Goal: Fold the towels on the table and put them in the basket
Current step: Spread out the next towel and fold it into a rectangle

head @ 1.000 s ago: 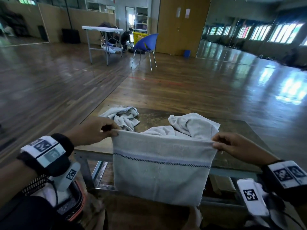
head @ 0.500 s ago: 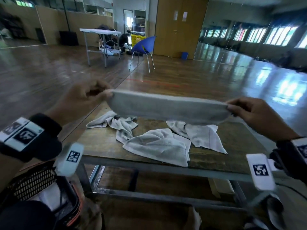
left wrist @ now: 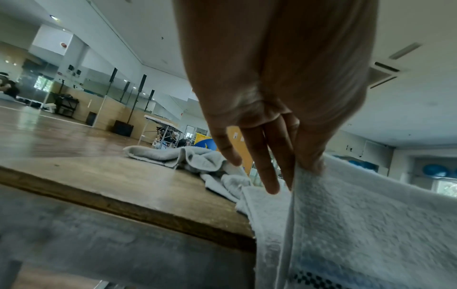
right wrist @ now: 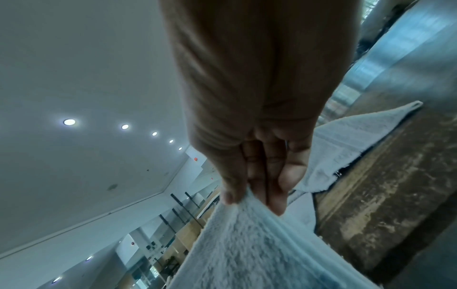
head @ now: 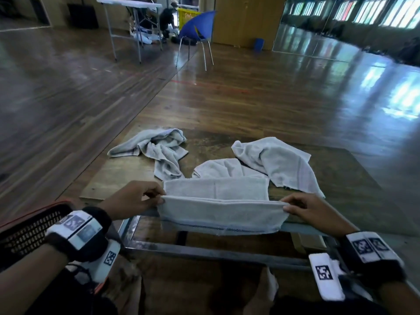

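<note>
A pale grey towel (head: 221,212) with a dark checked stripe lies draped over the near edge of the wooden table (head: 118,176), its far part flat on the tabletop and its near flap hanging down. My left hand (head: 156,198) pinches the fold's left end, and my right hand (head: 287,206) pinches the right end. The left wrist view shows thumb and fingers (left wrist: 269,172) on the towel (left wrist: 358,224). In the right wrist view the fingers (right wrist: 257,187) pinch the towel (right wrist: 259,244). A black mesh basket (head: 27,228) stands at my lower left.
Three more unfolded towels lie on the table: a crumpled one (head: 159,151) at the far left, one (head: 222,169) just behind the held towel, one (head: 279,162) at the right. Far back stand a blue chair (head: 197,26) and a white table (head: 129,5).
Both hands have come down from chest height, laying the towel over the table's near edge. One second ago it hung full length in front of the table.
</note>
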Available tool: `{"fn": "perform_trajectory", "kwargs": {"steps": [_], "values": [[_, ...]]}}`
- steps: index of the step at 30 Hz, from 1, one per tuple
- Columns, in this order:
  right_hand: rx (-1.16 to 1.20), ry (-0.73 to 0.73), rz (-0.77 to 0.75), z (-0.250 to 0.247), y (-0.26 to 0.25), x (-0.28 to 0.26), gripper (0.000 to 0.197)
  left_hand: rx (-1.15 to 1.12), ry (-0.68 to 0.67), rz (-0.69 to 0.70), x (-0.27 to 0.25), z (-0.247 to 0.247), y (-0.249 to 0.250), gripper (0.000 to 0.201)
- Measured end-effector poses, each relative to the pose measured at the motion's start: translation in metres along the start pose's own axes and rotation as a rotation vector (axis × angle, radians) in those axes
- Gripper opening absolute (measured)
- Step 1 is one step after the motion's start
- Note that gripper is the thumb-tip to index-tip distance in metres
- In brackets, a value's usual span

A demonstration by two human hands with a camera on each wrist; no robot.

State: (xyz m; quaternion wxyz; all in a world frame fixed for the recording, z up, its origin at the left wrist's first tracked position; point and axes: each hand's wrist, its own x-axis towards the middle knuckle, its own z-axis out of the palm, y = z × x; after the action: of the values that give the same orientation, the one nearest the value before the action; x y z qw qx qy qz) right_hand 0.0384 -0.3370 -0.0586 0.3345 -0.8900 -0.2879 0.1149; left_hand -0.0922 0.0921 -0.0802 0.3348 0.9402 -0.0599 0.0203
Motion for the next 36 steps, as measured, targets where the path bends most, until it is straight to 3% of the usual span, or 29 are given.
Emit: {"fn": "perform_trajectory", "kwargs": {"steps": [4,7,12,19,23,27,31,34,36], "values": [[-0.034,0.211,0.025,0.018,0.019,0.036,0.015,0.155,0.040,-0.021,0.028,0.017,-0.021,0.008],[-0.181,0.311,-0.116,0.029,0.025,0.058,0.013,0.232,0.029,0.007,0.043,0.022,-0.029,0.014],[-0.372,0.226,-0.164,0.031,0.034,0.079,0.007,0.339,-0.085,-0.072,0.060,0.028,-0.034,0.015],[-0.241,0.130,-0.007,0.040,0.040,0.100,0.007,0.329,-0.080,-0.150,0.067,0.034,-0.041,0.014],[-0.227,0.155,0.007,0.039,0.035,0.101,0.002,0.265,-0.064,-0.166,0.066,0.033,-0.040,0.014],[-0.193,0.192,-0.043,0.030,0.029,0.091,0.005,0.230,0.001,-0.086,0.060,0.022,-0.033,0.008],[-0.106,0.165,0.001,0.018,0.028,0.071,0.003,0.076,0.060,-0.028,0.048,0.006,-0.021,0.021],[-0.017,0.171,-0.023,0.013,0.028,0.048,0.015,-0.094,0.103,0.014,0.035,-0.002,-0.011,0.027],[-0.018,0.166,-0.045,0.013,0.028,0.031,0.025,-0.087,0.113,0.053,0.028,-0.003,-0.006,0.030]]}}
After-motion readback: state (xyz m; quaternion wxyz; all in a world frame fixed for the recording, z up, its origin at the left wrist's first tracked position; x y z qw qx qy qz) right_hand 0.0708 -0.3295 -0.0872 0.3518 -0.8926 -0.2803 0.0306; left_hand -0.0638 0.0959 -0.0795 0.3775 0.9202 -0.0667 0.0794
